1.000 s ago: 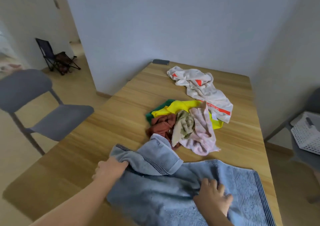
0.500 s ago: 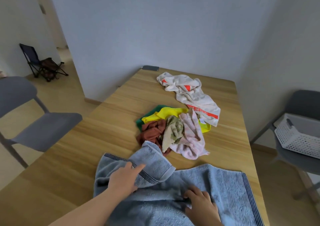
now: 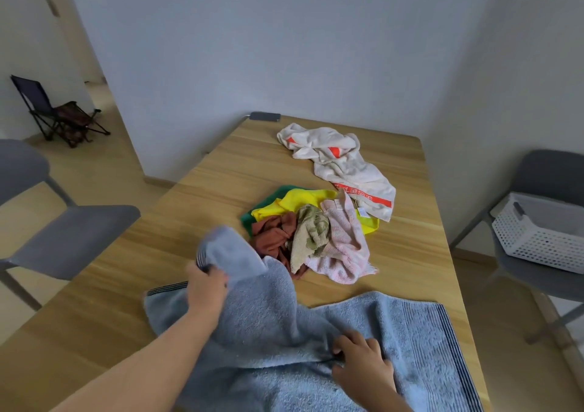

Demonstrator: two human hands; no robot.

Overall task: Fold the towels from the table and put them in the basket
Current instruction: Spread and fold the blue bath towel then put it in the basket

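A large blue towel (image 3: 395,342) lies crumpled across the near end of the wooden table (image 3: 196,222). My left hand (image 3: 205,288) grips the towel's striped left corner and holds it lifted off the table. My right hand (image 3: 363,364) pinches a fold near the towel's middle. Beyond the blue towel sits a heap of small towels (image 3: 313,231): green, yellow, rust, olive and pink. A white towel with orange marks (image 3: 344,165) lies farther back. The white perforated basket (image 3: 537,238) stands on a grey chair at the right.
A grey chair (image 3: 72,238) stands left of the table, and another grey chair (image 3: 550,171) at the right carries the basket. A dark phone (image 3: 264,116) lies at the table's far edge. A folding camp chair (image 3: 57,111) is far left. Walls close in behind.
My left hand has closed on the towel's left corner and raised it off the table. My right hand has stayed on the middle fold.
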